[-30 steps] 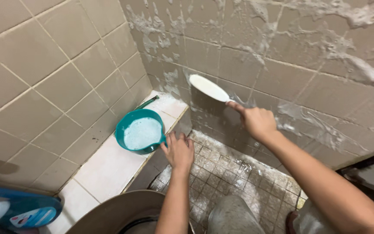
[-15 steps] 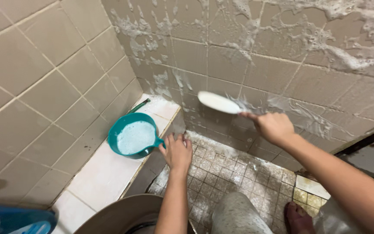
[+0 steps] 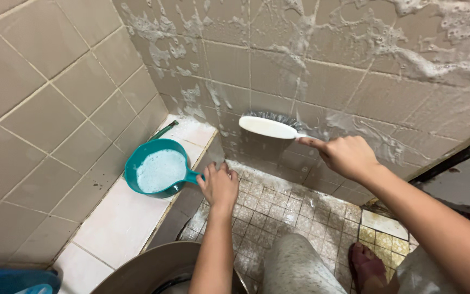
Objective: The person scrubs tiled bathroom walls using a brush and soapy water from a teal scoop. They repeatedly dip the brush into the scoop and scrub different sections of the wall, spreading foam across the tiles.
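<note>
My right hand (image 3: 345, 155) grips the handle of a white scrub brush (image 3: 268, 127), whose dark bristles press against the soapy beige tiled wall (image 3: 322, 76). My left hand (image 3: 219, 185) rests on the edge of the white tiled ledge (image 3: 131, 215), fingers around the handle of a teal scoop (image 3: 158, 167) filled with foamy water. The scoop stands on the ledge near the corner.
Small wet mosaic floor tiles (image 3: 278, 212) lie below the wall. A brown round rim (image 3: 153, 269) sits at the bottom centre. My knee (image 3: 295, 269) and foot (image 3: 366, 267) show at the bottom. A blue object (image 3: 12, 280) is at the bottom left.
The brush has slid along the wall, first right, then back left and flat against the tiles. The view has shifted right, so the scoop and ledge sit further left. My left hand stays by the scoop.
</note>
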